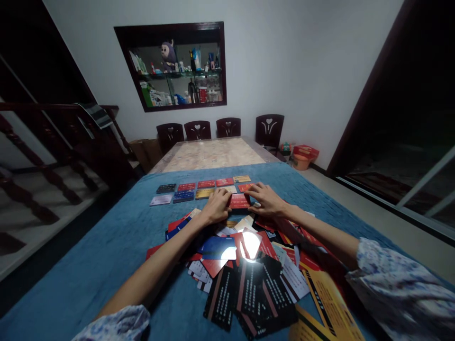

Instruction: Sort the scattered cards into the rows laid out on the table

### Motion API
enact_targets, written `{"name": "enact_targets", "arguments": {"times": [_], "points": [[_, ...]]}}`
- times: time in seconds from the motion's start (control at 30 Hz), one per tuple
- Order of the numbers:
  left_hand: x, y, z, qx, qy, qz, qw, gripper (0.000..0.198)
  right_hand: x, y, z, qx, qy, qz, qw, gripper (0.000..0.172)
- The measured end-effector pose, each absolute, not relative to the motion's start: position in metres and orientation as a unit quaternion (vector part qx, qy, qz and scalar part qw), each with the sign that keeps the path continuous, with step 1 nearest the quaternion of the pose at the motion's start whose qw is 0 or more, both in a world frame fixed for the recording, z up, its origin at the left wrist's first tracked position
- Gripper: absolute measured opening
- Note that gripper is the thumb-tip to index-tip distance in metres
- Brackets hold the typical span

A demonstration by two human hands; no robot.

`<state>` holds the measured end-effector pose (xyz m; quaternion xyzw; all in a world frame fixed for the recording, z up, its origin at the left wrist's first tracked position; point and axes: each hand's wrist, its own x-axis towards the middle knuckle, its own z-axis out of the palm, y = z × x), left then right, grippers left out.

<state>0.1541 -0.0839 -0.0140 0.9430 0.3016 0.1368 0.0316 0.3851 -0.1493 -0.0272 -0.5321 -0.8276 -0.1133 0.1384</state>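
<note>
Two rows of cards (199, 188) lie flat and apart on the blue-clothed table (106, 246), starting at the left. They are spaced, it seems, so that each face can be read. Above them a wall niche (222, 61) holds bottles (194, 57) and a plush toy (168, 53). The left hand (215, 207) rests fingers-down on the left end of a red card (239, 201) at the right end of the near row, and the right hand (266, 200) presses its other end. Both hands are spread flat and grip nothing — probably steadying the card in line. Nearer lies a loose pile (245, 270) of overlapping cards. Far right, on the floor, sits an orange basin (301, 162) — its contents cannot be told.
</note>
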Motion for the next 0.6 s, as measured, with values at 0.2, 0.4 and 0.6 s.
{"name": "enact_targets", "arguments": {"times": [0.2,0.4,0.6], "points": [[0.141,-0.074,-0.008,0.941,0.311,0.126,0.043,0.031,0.373,-0.134,-0.021,-0.526,-0.836,-0.1,0.119,0.048],[0.127,-0.062,-0.002,0.937,0.331,0.11,0.031,0.029,0.358,-0.114,-0.015,-0.521,-0.842,-0.089,0.109,0.046],[0.115,-0.052,0.004,0.93,0.352,0.103,0.027,0.033,0.346,-0.096,-0.011,-0.508,-0.85,-0.088,0.106,0.037]]}}
